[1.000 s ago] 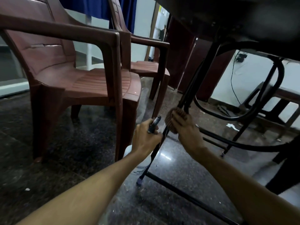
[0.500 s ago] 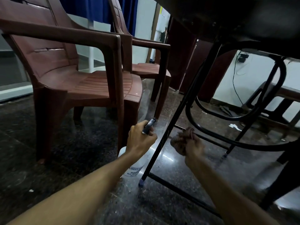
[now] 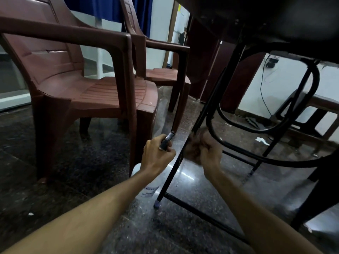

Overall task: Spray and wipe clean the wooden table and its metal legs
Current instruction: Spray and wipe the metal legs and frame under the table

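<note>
Here the left hand (image 3: 157,156), fingers (image 3: 169,153) curled, grips the spray bottle (image 3: 147,187); the right hand (image 3: 210,153) bunches the cloth (image 3: 191,149) against the thin table leg (image 3: 170,178), where it could slip off.

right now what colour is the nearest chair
The chair is reddish brown, head view.

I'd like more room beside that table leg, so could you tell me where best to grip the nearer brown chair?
Probably the nearer armrest of the chair, close to its front post, hand coming down from above: it is a roughly level bar with an open gap beneath for fingers.
</note>
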Demonstrator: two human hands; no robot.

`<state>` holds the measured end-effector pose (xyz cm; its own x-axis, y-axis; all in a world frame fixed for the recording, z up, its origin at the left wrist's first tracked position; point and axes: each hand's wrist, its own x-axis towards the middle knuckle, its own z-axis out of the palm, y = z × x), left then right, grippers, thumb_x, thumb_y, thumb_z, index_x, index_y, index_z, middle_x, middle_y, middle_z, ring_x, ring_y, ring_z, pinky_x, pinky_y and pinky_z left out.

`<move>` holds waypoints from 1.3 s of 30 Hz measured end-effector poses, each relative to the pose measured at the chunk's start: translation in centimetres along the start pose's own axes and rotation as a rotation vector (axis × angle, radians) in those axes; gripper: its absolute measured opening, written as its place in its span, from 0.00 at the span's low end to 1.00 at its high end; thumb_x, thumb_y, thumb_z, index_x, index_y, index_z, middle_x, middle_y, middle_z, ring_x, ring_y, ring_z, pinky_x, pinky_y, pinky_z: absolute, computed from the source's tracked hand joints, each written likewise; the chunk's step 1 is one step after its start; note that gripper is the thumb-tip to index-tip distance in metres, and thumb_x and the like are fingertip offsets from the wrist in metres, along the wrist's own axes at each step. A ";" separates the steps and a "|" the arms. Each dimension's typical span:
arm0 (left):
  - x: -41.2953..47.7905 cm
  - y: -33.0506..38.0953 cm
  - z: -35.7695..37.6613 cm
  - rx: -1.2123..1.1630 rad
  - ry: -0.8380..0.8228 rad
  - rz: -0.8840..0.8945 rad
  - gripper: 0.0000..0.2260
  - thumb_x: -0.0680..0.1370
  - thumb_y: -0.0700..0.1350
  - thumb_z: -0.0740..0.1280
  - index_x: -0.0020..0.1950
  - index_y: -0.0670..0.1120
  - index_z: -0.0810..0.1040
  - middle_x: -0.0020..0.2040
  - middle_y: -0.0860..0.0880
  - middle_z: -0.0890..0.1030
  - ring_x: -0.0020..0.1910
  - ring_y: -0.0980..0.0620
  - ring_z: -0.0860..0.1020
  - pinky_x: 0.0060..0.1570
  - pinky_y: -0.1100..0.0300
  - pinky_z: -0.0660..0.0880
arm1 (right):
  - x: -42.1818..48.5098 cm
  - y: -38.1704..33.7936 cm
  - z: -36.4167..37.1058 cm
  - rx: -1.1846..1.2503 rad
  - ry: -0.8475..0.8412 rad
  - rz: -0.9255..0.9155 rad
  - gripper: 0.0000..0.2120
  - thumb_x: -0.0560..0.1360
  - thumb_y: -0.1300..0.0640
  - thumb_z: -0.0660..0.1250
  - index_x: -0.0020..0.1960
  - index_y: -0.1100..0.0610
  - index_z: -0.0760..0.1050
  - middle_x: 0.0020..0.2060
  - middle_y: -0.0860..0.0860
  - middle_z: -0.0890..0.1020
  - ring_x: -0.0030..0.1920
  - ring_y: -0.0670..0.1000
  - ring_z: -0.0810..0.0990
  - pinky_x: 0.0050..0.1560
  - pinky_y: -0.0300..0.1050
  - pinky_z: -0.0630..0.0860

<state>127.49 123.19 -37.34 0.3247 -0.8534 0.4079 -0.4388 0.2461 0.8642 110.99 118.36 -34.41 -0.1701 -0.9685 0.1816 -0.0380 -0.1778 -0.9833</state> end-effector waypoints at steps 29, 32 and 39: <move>-0.8 -1.9 0.6 0.033 -0.005 -0.046 0.07 0.71 0.41 0.70 0.36 0.51 0.74 0.32 0.53 0.78 0.33 0.49 0.78 0.33 0.55 0.72 | 4.3 0.6 0.0 -1.040 -0.217 -0.891 0.28 0.75 0.70 0.65 0.65 0.43 0.66 0.64 0.60 0.71 0.63 0.67 0.74 0.57 0.65 0.77; -2.2 -2.4 0.9 0.048 -0.006 -0.092 0.09 0.73 0.42 0.69 0.35 0.52 0.73 0.31 0.53 0.76 0.32 0.49 0.75 0.35 0.59 0.67 | 0.8 5.8 -0.6 -1.423 -0.486 -1.053 0.30 0.70 0.70 0.70 0.67 0.51 0.70 0.65 0.51 0.67 0.62 0.57 0.76 0.39 0.38 0.76; -3.7 -5.1 0.6 0.050 -0.027 -0.124 0.05 0.70 0.42 0.69 0.37 0.50 0.76 0.33 0.53 0.80 0.33 0.50 0.79 0.33 0.56 0.73 | 0.6 7.4 -1.6 0.114 -0.023 0.018 0.18 0.78 0.72 0.56 0.45 0.55 0.80 0.42 0.59 0.80 0.37 0.55 0.77 0.37 0.45 0.77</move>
<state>128.01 124.81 -43.41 0.3566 -0.8882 0.2898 -0.4382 0.1150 0.8915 109.06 116.72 -41.55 -0.1467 -0.9753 0.1652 0.0770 -0.1777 -0.9811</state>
